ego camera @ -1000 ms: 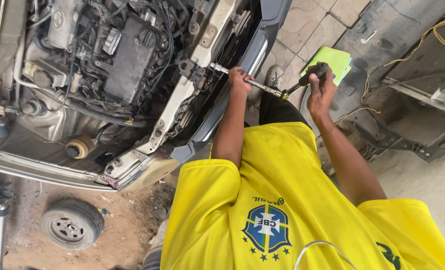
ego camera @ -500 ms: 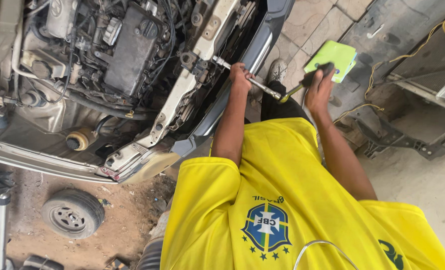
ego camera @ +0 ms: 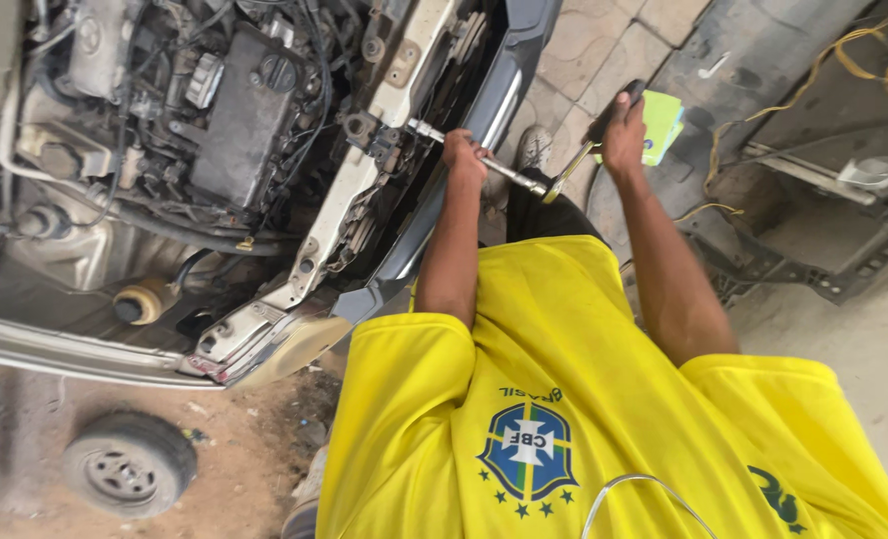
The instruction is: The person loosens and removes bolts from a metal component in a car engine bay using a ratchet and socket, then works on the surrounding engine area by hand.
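Fingers of left hand (ego camera: pixel 464 152) grip ratchet extension (ego camera: pixel 484 160) steadying it at radiator support (ego camera: pixel 364 190); right hand (ego camera: pixel 624 125) wraps handle (ego camera: pixel 604 115) for leverage.

Bare shiny metal on the wrench extension (ego camera: pixel 499 168) under the left hand (ego camera: pixel 462 152); matt black grip in the right hand (ego camera: pixel 624 128). Beyond the grip, dull grimy engine (ego camera: pixel 224 130). Smooth yellow cloth shirt (ego camera: pixel 564 399). Rough dusty floor (ego camera: pixel 254 459).
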